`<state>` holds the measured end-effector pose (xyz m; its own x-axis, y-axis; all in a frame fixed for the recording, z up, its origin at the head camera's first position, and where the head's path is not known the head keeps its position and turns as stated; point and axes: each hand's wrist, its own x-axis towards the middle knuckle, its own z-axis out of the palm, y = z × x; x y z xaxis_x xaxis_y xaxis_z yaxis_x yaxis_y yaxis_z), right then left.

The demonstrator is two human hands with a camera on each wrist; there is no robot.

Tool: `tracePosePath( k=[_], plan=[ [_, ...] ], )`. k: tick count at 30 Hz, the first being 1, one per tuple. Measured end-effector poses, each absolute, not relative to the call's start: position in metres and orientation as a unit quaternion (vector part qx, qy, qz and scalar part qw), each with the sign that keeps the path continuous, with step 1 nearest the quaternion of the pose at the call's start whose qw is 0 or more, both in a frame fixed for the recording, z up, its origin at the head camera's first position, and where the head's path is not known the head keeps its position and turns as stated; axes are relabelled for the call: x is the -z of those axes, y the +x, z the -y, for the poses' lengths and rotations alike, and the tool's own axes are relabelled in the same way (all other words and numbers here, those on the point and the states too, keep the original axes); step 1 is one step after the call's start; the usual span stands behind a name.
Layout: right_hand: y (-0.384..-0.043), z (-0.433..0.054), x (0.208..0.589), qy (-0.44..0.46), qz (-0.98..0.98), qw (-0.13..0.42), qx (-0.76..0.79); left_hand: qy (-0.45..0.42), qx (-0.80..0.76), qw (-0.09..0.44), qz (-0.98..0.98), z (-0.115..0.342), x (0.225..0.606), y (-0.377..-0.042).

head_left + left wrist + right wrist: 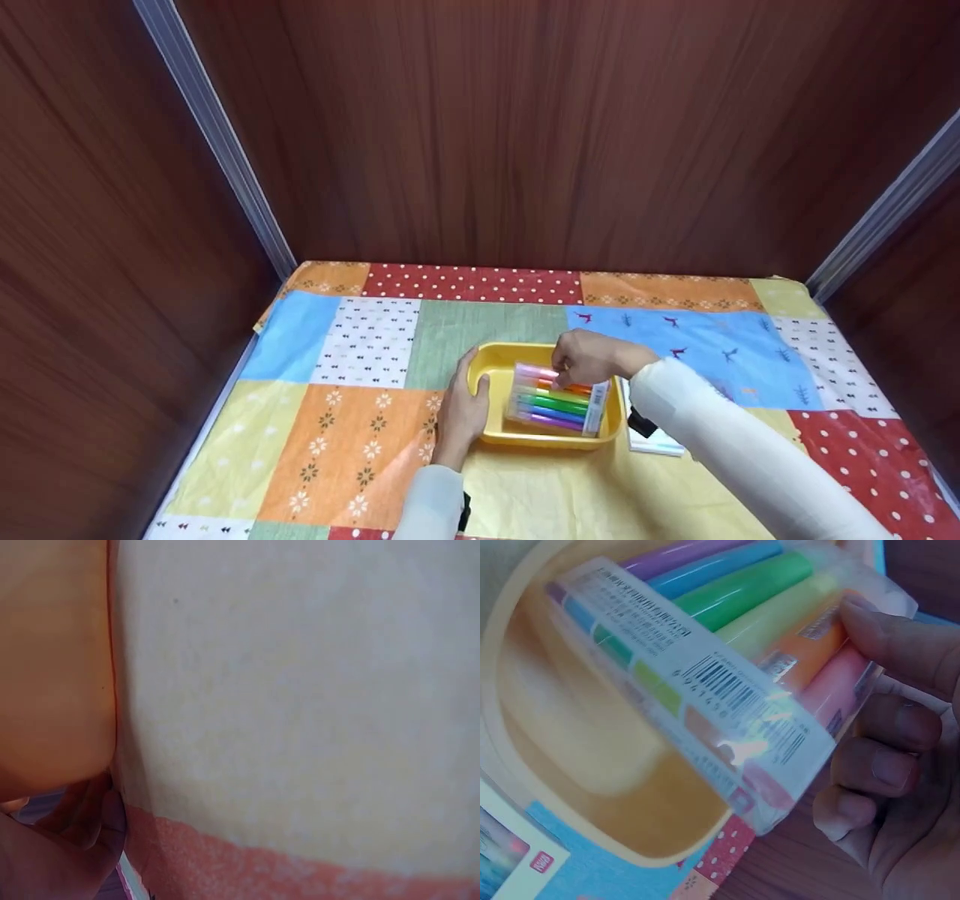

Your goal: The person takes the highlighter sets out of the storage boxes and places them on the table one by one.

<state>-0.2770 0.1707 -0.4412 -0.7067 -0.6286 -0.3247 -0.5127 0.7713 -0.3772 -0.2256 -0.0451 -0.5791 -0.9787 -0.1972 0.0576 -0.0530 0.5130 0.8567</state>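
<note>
A clear plastic pack of highlighters (pixel 551 406) in pink, orange, yellow, green, blue and purple lies tilted within the yellow tray (pixel 493 379). My right hand (pixel 589 356) pinches the pack at its pink and orange side, thumb on the top face. In the right wrist view the pack's white barcode label (pixel 712 682) faces the camera, and the other fingers curl beside the pack's edge. My left hand (pixel 461 411) holds the tray's left side, thumb over the rim and fingers along the outside. The left wrist view shows the tray's wall (pixel 56 675) close up.
A flat white box (pixel 654 448) with a printed face lies just right of the tray, partly hidden by my right sleeve. The patchwork cloth (pixel 360 450) covers the table. Brown wood-grain panels (pixel 480 135) stand at the back and both sides.
</note>
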Motion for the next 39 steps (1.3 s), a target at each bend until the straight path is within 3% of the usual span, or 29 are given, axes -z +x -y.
tracePosePath(
  k=[9, 19, 28, 39],
  plan=[
    [-0.275, -0.174, 0.431, -0.277, -0.923, 0.232, 0.13, 0.082, 0.49, 0.065, 0.865, 0.046, 0.581, -0.226],
    [-0.27, -0.18, 0.418, -0.309, -0.93, 0.17, 0.1, 0.078, 0.482, 0.075, 0.87, 0.047, 0.579, -0.229],
    [-0.271, -0.196, 0.406, -0.309, -0.933, 0.149, 0.104, 0.069, 0.471, 0.092, 0.875, 0.045, 0.576, -0.233],
    [-0.269, -0.223, 0.407, -0.299, -0.935, 0.14, 0.13, 0.071, 0.482, 0.076, 0.87, 0.045, 0.579, -0.227]
  ],
)
